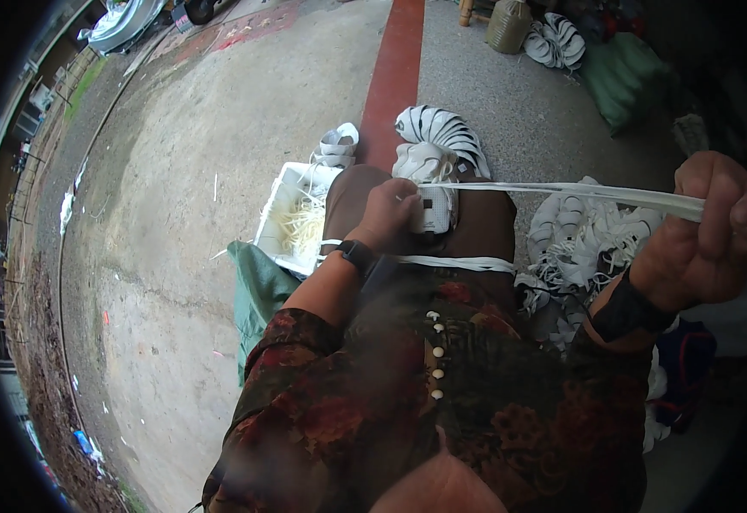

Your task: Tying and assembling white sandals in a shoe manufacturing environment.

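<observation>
A white shoe upper (436,215) with a fine grid texture rests over my lap, between my brown-trousered knees. The fingers of my left hand (389,209) are closed on its left edge. From the upper, a white shoelace (561,187) runs taut out to the right. Its far end is gripped in the closed fist of my right hand (714,224), raised well away from my lap. More white laces (454,262) lie across my thighs. Just beyond the upper, a fanned row of white shoe uppers (446,128) stands by my knees.
Left of my knee sits a white box (264,224) of cream laces, beside a green cloth (258,295). A heap of white uppers (574,235) lies at my right. Farther off are a green sack (623,81), a jug (507,26) and another bundle of uppers (555,41).
</observation>
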A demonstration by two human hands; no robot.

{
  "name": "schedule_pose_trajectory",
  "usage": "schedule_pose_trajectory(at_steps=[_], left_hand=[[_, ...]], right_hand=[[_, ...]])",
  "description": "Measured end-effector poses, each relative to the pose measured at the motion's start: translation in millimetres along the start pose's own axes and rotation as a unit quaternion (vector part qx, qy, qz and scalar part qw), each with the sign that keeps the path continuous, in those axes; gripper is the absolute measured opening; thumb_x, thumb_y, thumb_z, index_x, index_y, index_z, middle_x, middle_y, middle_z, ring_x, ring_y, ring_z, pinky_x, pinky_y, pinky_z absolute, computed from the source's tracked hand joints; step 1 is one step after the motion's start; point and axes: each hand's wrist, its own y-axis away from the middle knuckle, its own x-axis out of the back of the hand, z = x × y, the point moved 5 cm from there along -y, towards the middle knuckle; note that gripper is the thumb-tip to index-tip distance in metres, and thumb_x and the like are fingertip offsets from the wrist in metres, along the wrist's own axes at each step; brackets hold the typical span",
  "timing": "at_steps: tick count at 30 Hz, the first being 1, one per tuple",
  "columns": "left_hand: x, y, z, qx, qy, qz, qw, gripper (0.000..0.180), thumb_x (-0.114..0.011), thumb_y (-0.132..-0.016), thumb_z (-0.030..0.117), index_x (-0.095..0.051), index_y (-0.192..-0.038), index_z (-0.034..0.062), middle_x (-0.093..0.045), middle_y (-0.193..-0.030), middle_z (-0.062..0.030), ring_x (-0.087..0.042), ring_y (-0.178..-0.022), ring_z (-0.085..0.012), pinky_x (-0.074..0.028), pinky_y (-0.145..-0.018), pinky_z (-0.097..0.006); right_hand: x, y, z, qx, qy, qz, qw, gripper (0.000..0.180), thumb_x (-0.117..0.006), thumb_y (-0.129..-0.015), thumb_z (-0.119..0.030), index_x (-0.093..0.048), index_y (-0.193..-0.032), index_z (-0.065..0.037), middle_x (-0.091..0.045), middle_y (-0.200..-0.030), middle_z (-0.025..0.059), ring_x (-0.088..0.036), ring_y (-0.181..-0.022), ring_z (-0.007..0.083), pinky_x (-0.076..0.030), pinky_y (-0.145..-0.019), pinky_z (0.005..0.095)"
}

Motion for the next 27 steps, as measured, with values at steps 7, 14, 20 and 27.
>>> schedule_pose_trajectory(at_steps=[7,14,20,27], left_hand=[[-5.1,-29.1,-28.8,0.128,-0.103,-0.016,0.986,0.014,-0.063,-0.074,0.013,-0.066,-0.077,-0.0009,-0.063,-0.070,-0.0165,-0.064,-0.065,-0.0255,-0.050,-0.061,-0.036],[-11.6,-40.9,-27.7,0.166,-0.029,-0.040,0.985,0.015,-0.063,-0.074,0.014,-0.065,-0.075,-0.0010,-0.063,-0.068,-0.0131,-0.062,-0.064,-0.0210,-0.049,-0.060,-0.033],[-12.6,-30.4,-19.8,0.255,0.299,-0.077,0.916,0.010,-0.060,-0.080,0.012,-0.060,-0.086,0.0045,-0.057,-0.075,-0.0002,-0.053,-0.065,-0.0107,-0.044,-0.059,-0.025],[-12.3,-37.9,-14.3,0.252,0.309,-0.122,0.909,0.006,-0.058,-0.080,0.011,-0.058,-0.082,0.0059,-0.055,-0.074,-0.0001,-0.050,-0.069,-0.0103,-0.041,-0.063,-0.023]], right_hand=[[-45.4,-17.0,-1.8,0.092,0.337,-0.187,0.918,0.012,-0.046,-0.084,-0.005,-0.048,-0.077,-0.015,-0.041,-0.044,-0.0067,-0.035,-0.039,0.0035,-0.027,-0.039,0.0215],[-45.6,-16.3,8.6,-0.014,0.276,-0.229,0.933,0.010,-0.051,-0.087,-0.023,-0.050,-0.080,-0.016,-0.042,-0.047,-0.0057,-0.031,-0.039,0.0054,-0.027,-0.039,0.0221],[-47.2,-16.9,17.8,-0.039,0.197,-0.205,0.958,0.016,-0.057,-0.088,-0.022,-0.058,-0.083,-0.007,-0.050,-0.049,0.0066,-0.044,-0.037,0.0078,-0.036,-0.035,0.0199],[-55.9,-12.2,28.3,-0.060,0.161,-0.197,0.965,0.019,-0.059,-0.088,-0.023,-0.058,-0.083,-0.005,-0.049,-0.047,0.0059,-0.043,-0.035,0.0086,-0.034,-0.034,0.0196]])
